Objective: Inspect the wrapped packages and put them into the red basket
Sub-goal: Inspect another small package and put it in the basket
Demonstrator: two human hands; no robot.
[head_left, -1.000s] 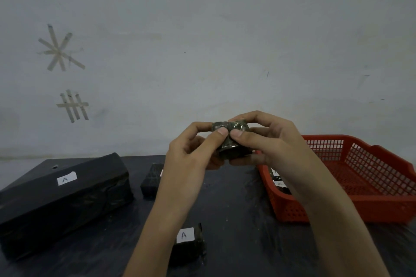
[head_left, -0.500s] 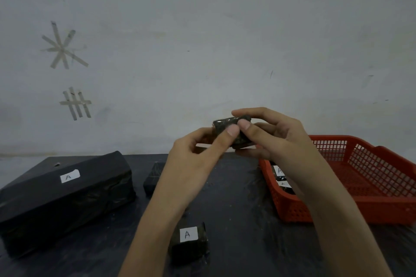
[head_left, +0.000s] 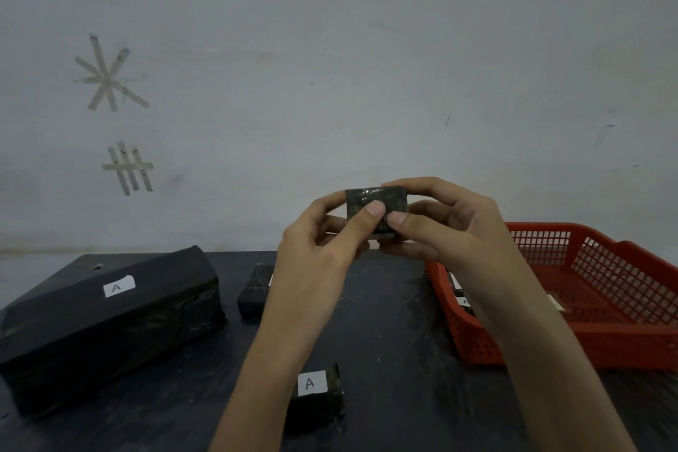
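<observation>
black film, glossy and crinkled, wraps the small package (head_left: 376, 200) that both hands hold up in the head view, above the dark surface (head_left: 396, 323) and touching nothing else. the left hand (head_left: 319, 246) pinches its left end, thumb tip pressed on the near face. the right hand (head_left: 451, 227) grips the other end, fingers curled over the top and thumb beside the left thumb.

just right of the right hand, and lower, sits the red basket (head_left: 532, 229) (some labelled packages (head_left: 463, 299) lie in its near corner, mostly hidden behind the right wrist). below the left forearm a second small package (head_left: 317, 396) stands on the surface with a white label up. a third small package (head_left: 255, 286) lies just left of the left wrist, and a large wrapped package (head_left: 110, 316) lies well to the left.

by the look of it, inspection is under way and the drop into the basket is not yet made. the film looks slick, so turning the package on fingertips alone could let it slip and fall to the surface. a hasty swing to the right could clip the basket's rim.
</observation>
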